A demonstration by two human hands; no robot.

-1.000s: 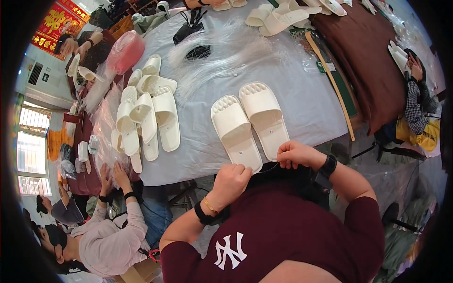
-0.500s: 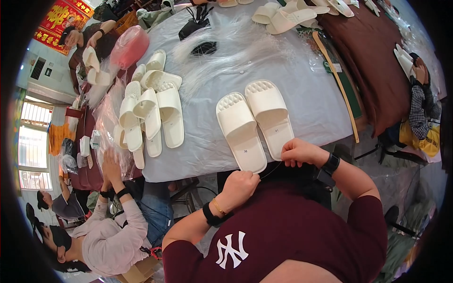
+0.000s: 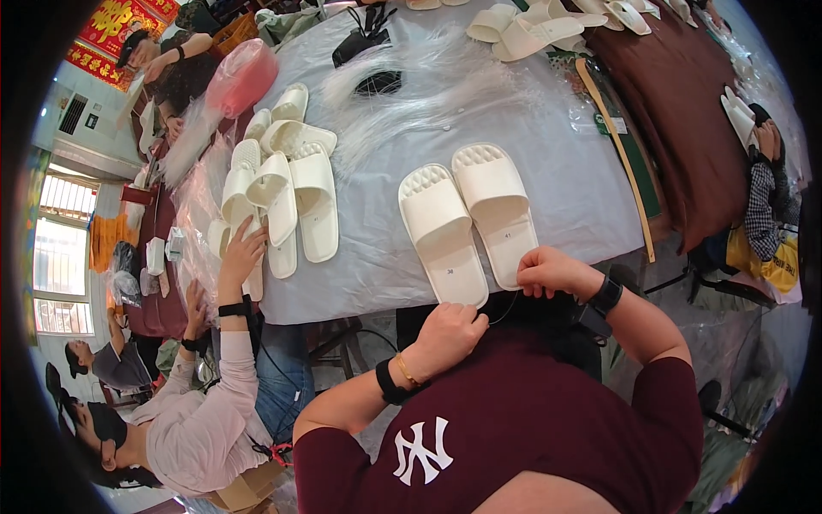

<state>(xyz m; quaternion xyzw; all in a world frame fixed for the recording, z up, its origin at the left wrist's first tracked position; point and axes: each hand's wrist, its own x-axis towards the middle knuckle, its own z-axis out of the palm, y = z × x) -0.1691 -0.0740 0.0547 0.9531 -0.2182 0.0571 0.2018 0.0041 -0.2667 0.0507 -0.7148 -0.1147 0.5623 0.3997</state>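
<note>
Left slipper (image 3: 443,236) and right slipper (image 3: 497,210) lie at the near edge of the table (image 3: 364,265), heels nearest, presumably for reach. Left hand (image 3: 449,336) and right hand (image 3: 555,273) pinch a slack thread (image 3: 510,309) between them; strands (image 3: 437,94) lie far, apparently out of the way.

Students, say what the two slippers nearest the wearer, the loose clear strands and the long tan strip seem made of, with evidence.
Cream slippers: probably matt moulded foam or rubber, given raised bumps and rounded edges.
Clear strands: likely glossy plastic filament, being thin and see-through.
Tan strip: perhaps smooth wood or bamboo, from its colour; plastic remains possible.
</note>
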